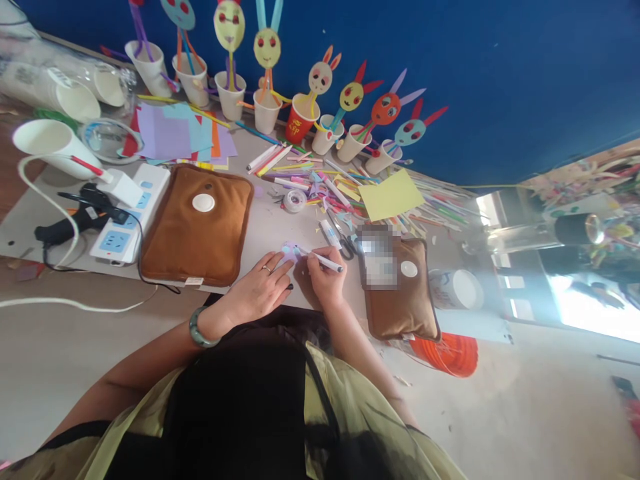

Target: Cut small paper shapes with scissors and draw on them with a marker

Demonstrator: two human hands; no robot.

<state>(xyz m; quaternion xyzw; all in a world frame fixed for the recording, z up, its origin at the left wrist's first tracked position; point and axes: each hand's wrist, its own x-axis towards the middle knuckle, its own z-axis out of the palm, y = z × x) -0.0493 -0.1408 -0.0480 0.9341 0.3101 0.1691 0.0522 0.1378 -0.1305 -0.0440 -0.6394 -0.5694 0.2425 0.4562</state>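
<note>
My left hand [257, 287] lies flat with its fingers stretched out, their tips on a small purple paper cut-out [289, 251] with light-blue spots. A black cap [290, 287] sits at its fingers; whether they grip it is unclear. Closed around a white marker pen [326, 261], my right hand [327, 277] has the pen's tip at the cut-out's right side. Just beyond are a glue stick [330, 235] and black-handled scissors [347, 247]. A roll of clear tape [295, 200] is farther back on the table.
Brown hot-water bags, one on the left [197, 233] and one on the right [410, 293], flank my hands. A power strip [131, 213] with cables lies left. Paper cups with puppet faces line the blue wall [425, 67]. Markers, paper sheets and pipe cleaners cover the back.
</note>
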